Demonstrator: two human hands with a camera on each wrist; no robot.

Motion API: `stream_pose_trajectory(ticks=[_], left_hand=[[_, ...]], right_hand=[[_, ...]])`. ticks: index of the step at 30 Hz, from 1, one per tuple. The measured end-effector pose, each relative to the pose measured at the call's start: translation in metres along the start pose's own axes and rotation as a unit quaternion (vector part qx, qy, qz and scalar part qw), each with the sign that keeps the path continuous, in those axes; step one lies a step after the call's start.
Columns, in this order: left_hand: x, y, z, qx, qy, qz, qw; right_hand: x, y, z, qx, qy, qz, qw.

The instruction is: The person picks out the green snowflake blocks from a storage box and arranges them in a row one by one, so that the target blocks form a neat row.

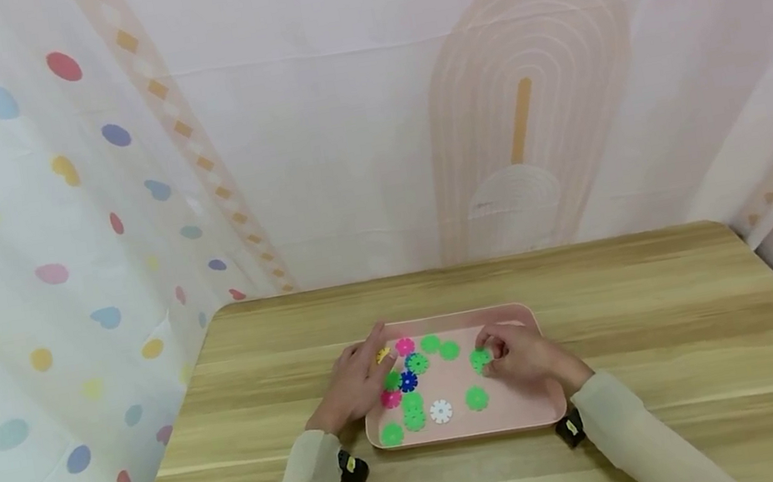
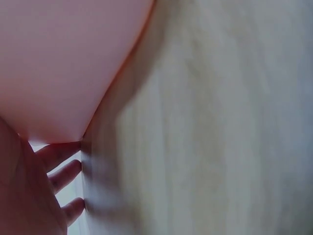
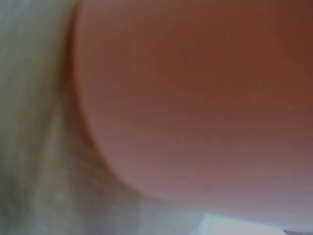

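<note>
A pink tray point(image 1: 465, 426) holds several notched plastic discs shaped like snowflakes. Over its right part, my right hand point(image 1: 521, 352) pinches a green snowflake disc point(image 1: 480, 360) between thumb and fingers. My left hand point(image 1: 356, 382) rests at the tray's left rim, fingers stretched toward the far corner, thumb over the discs. In the left wrist view, fingertips point(image 2: 67, 175) show beside the tray wall point(image 2: 58, 73). The right wrist view shows only the tray's outer wall point(image 3: 195, 122), with the right hand's fingers hidden.
Green discs, a white disc point(image 1: 440, 411), a dark blue disc point(image 1: 408, 381), pink discs point(image 1: 405, 346) and a yellow disc point(image 1: 383, 354) lie in the tray, mostly leftward. Beneath is a wood-grain table point(image 1: 671, 314); a patterned curtain point(image 1: 343, 155) hangs behind.
</note>
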State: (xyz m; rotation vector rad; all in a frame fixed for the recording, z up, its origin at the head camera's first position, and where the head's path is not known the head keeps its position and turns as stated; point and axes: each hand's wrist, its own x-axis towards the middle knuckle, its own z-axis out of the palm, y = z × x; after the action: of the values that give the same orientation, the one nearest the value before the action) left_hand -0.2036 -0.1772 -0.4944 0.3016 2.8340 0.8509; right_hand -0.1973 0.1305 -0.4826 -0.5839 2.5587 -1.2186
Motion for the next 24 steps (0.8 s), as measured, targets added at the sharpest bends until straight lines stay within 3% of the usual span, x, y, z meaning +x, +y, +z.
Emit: stream_pose_trajectory(ticks=[9, 19, 24], left_hand=[[-0.0006, -0.0004, -0.0002, 0.001, 0.001, 0.002, 1.0], [-0.0014, 0.0003, 0.0008, -0.003, -0.004, -0.006, 1.0], [-0.0011, -0.0017, -0.0013, 0.0, -0.005, -0.002, 1.0]], right_hand=[[-0.0015, -0.003, 0.0006, -0.004, -0.007, -0.002, 1.0], [-0.0021, -0.0023, 0.0041, -0.025, 0.012, 0.026, 0.9993], [-0.0014, -0.0046, 0.0057, -0.021, 0.014, 0.007, 0.9997]])
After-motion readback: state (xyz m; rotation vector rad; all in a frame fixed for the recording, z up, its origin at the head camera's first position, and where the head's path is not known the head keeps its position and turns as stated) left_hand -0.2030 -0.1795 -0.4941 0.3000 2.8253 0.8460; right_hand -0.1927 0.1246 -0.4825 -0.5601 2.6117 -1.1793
